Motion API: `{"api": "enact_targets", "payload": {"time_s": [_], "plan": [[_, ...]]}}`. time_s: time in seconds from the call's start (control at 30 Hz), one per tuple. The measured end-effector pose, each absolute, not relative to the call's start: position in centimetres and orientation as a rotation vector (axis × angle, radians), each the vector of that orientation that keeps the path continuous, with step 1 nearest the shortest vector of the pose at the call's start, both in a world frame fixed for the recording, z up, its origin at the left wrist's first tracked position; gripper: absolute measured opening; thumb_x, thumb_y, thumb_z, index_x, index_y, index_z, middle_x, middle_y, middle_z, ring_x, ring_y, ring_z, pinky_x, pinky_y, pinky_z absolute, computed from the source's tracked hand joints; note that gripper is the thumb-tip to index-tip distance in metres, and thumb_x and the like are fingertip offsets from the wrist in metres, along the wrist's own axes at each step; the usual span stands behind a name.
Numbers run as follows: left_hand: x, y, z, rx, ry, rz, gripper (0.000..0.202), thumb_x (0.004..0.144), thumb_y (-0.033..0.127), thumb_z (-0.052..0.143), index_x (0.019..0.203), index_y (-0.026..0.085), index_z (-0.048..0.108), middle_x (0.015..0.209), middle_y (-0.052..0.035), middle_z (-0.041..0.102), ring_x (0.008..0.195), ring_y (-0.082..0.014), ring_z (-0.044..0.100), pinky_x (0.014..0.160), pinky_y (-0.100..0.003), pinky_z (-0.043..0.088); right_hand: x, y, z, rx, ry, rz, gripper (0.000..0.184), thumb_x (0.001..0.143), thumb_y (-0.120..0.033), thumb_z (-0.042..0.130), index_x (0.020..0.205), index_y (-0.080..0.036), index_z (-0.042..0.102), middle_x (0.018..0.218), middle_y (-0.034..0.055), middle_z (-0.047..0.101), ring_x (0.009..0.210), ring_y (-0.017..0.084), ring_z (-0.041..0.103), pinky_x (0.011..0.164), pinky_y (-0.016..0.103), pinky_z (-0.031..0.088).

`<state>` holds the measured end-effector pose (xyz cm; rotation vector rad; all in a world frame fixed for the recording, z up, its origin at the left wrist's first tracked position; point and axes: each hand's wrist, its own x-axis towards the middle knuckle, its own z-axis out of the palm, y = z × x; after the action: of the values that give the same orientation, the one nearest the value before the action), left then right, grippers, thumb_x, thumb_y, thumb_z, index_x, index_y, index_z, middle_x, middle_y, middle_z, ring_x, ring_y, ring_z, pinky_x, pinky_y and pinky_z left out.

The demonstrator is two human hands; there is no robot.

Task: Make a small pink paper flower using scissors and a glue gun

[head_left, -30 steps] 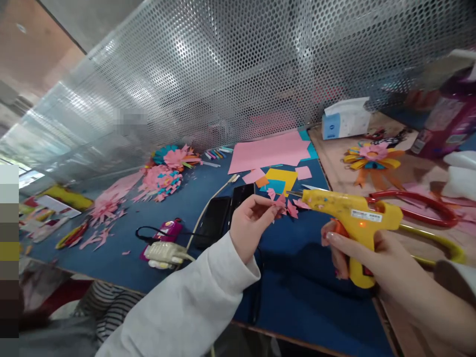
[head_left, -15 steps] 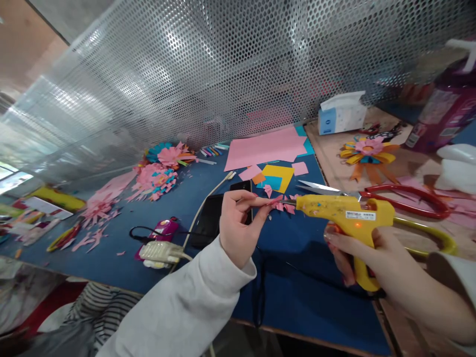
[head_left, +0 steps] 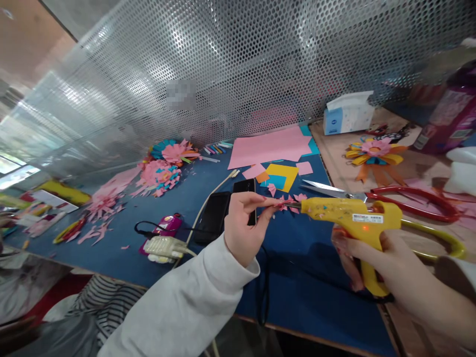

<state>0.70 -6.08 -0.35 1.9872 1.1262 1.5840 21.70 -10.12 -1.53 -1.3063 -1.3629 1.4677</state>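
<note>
Left hand (head_left: 243,225) pinches pink paper (head_left: 279,204) above blue table (head_left: 297,287).

A blue tabletop (head_left: 305,277) fills the lower middle of the view, its near edge trimmed with a thin brown strip. Along its far edge stands a tall screen of perforated silver metal (head_left: 238,74), which runs the whole width and leans away to the upper left. Soft white glare lies in patches across the holes, brightest left of centre. Through the holes only dim, blurred colours show. Against the right edge of the tabletop lies a brown, wood-coloured surface (head_left: 334,158) at the same height. Above the screen, in the upper left corner, is a plain reddish-brown ceiling or wall (head_left: 22,44). Low at the left a pale bright strip (head_left: 15,168) shows daylight
</note>
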Motion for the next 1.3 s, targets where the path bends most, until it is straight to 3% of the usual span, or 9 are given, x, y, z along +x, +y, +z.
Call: {"api": "enact_targets", "payload": {"time_s": [0.13,0.4,0.63,0.83,1.07,1.3], "plan": [[0.7,-6.1,-0.3,1.984,1.182,1.564,0.024,0.083,0.021,0.063,0.094,0.022,0.041,0.084,-0.003,0.072,0.082,-0.018,0.071,0.078,-0.037,0.058,21.8,-10.0,-1.8,-1.302,-1.354,1.499,0.036,0.079,-0.05,0.052,0.058,-0.021,0.055,0.035,-0.0029,0.051,0.038,0.011,0.05,0.046,0.024,0.042],[0.6,-6.1,-0.2,1.94,1.139,1.559,0.026,0.082,0.02,0.063,0.094,0.023,0.04,0.084,-0.0024,0.072,0.083,-0.0172,0.071,0.079,-0.037,0.058,21.4,-10.2,-1.4,-1.302,-1.283,1.503,0.029,0.077,-0.046,0.056,0.063,-0.021,0.056,0.034,-0.0046,0.05,0.037,0.011,0.049,0.045,0.024,0.043],[0.8,-6.2,-0.1,1.891,1.17,1.557,0.026,0.081,0.022,0.065,0.093,0.022,0.042,0.082,-0.0025,0.071,0.08,-0.018,0.071,0.078,-0.037,0.058,21.5,-10.0,-1.0,-1.358,-1.368,1.403,0.043,0.073,-0.048,0.057,0.041,-0.024,0.044,0.034,0.0002,0.05,0.039,0.013,0.052,0.048,0.025,0.048],[0.8,-6.4,0.0,1.916,1.172,1.574,0.027,0.079,0.019,0.066,0.093,0.021,0.043,0.081,-0.0026,0.069,0.078,-0.0168,0.071,0.075,-0.033,0.059,21.3,-10.6,-0.6,-1.471,-1.361,1.253,0.05,0.069,-0.058,0.058,0.037,-0.023,0.044,0.043,0.004,0.055,0.041,0.014,0.053,0.036,0.024,0.045],[0.8,-6.5,0.0,2.029,1.186,1.594,0.027,0.078,0.014,0.066,0.094,0.019,0.044,0.081,-0.003,0.069,0.079,-0.0161,0.071,0.074,-0.029,0.058,21.2,-11.1,-0.9,-1.44,-1.467,0.992,0.027,0.074,-0.05,0.058,0.072,-0.023,0.061,0.056,0.0019,0.064,0.042,0.018,0.057,0.037,0.027,0.05],[0.8,-6.8,0.1,2.109,1.169,1.657,0.029,0.077,0.009,0.066,0.095,0.019,0.045,0.084,-0.0021,0.068,0.079,-0.0154,0.071,0.074,-0.028,0.059,21.0,-11.6,-1.0,-1.417,-1.543,0.723,0.026,0.075,-0.047,0.059,0.09,-0.026,0.064,0.065,0.002,0.066,0.049,0.021,0.059,0.043,0.032,0.049]]}}
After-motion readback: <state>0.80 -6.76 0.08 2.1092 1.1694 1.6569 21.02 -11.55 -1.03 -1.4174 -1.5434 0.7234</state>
